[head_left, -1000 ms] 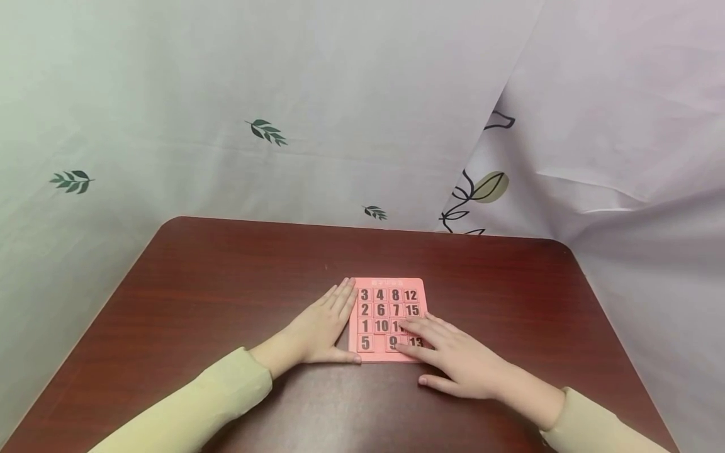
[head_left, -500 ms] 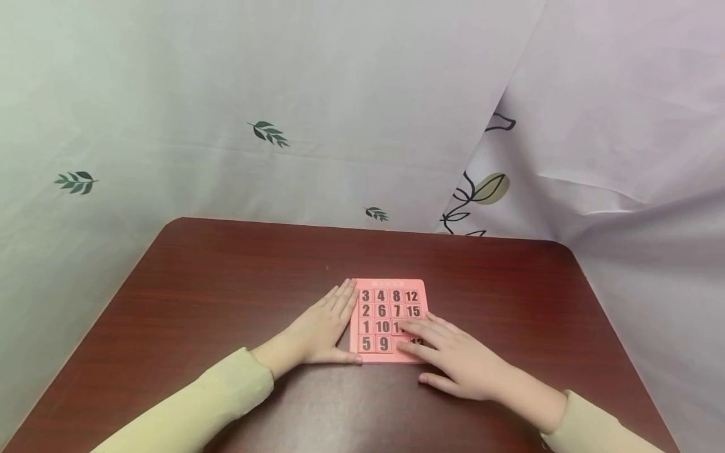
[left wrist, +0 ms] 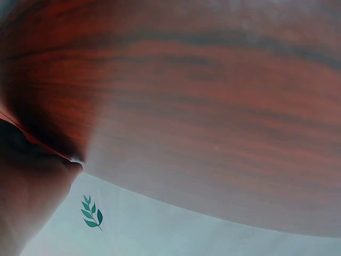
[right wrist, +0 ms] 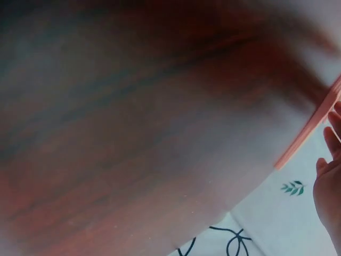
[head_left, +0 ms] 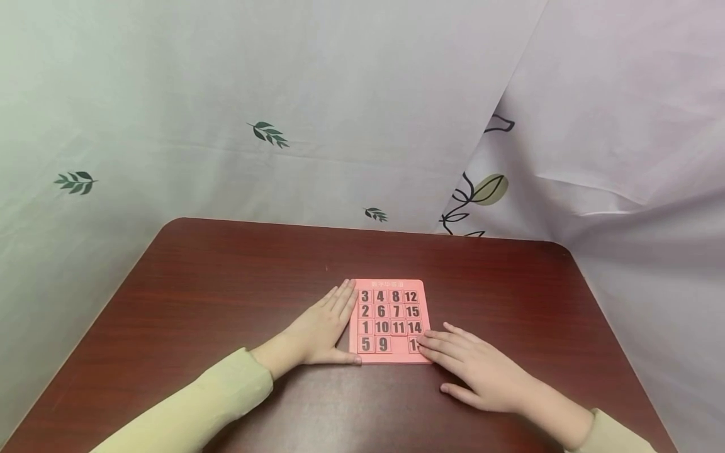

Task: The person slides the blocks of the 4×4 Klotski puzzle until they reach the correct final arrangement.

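A pink sliding number puzzle (head_left: 391, 359) lies flat on the table. Its bottom row shows tile 5 (head_left: 365, 344), tile 9 (head_left: 382, 344), a bare slot, then a tile starting with 1 (head_left: 413, 345), partly covered by a fingertip. Along the puzzle's left side rests my left hand (head_left: 317, 330), fingers straight, thumb at the lower left corner. My right hand (head_left: 481, 368) reaches in from the right with extended fingers, their tips at the lower right edge. In the right wrist view, the fingers of that hand (right wrist: 330, 181) overlap the thin side of the puzzle (right wrist: 303, 136).
The dark red wooden table (head_left: 255, 277) has rounded far corners. Behind it and at both sides hangs pale cloth (head_left: 340, 94) with leaf prints. Tile 11 (head_left: 398, 327) and tile 14 (head_left: 415, 328) end the row above the slot.
Tile 9 has slid left to beside tile 5. My right hand has since drawn back to the right, uncovering tiles 11 and 14. The left hand stays in place.
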The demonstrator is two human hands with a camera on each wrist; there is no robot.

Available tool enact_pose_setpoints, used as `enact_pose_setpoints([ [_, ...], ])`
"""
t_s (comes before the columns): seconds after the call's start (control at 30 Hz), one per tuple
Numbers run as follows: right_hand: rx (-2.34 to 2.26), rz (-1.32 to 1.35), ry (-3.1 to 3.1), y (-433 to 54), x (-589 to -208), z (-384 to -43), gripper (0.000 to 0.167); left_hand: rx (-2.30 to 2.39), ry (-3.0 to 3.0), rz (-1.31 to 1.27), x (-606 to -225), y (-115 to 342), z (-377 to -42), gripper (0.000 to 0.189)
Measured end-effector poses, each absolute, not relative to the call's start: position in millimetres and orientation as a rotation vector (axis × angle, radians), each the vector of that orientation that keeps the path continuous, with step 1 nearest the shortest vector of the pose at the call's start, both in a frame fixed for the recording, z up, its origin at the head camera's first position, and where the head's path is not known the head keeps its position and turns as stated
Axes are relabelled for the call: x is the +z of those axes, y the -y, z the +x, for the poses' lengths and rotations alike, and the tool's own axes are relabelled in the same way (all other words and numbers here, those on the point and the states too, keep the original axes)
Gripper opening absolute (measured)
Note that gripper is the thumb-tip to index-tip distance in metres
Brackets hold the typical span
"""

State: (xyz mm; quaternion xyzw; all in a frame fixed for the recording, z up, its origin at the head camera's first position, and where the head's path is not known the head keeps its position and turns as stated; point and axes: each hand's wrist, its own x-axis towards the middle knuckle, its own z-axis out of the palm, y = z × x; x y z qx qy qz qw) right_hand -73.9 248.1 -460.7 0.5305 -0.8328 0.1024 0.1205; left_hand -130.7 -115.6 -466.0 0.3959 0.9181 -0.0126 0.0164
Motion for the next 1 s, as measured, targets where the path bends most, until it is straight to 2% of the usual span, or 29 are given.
enact_pose_setpoints([
  [0.47, 0.194, 1.579, 2.445, -222, -459, -77, 0.073, -0.039, -2.851, 1.222, -466, 116, -130, 0.128],
  [0.83, 0.297, 1.422, 2.553, -230, -452, -101, 0.066, -0.036, -2.854, 1.221, -466, 115, -130, 0.128],
  [1.0, 0.251, 1.418, 2.576, -237, -456, -100, 0.064, -0.029, -2.858, 1.227, -466, 116, -131, 0.128],
])
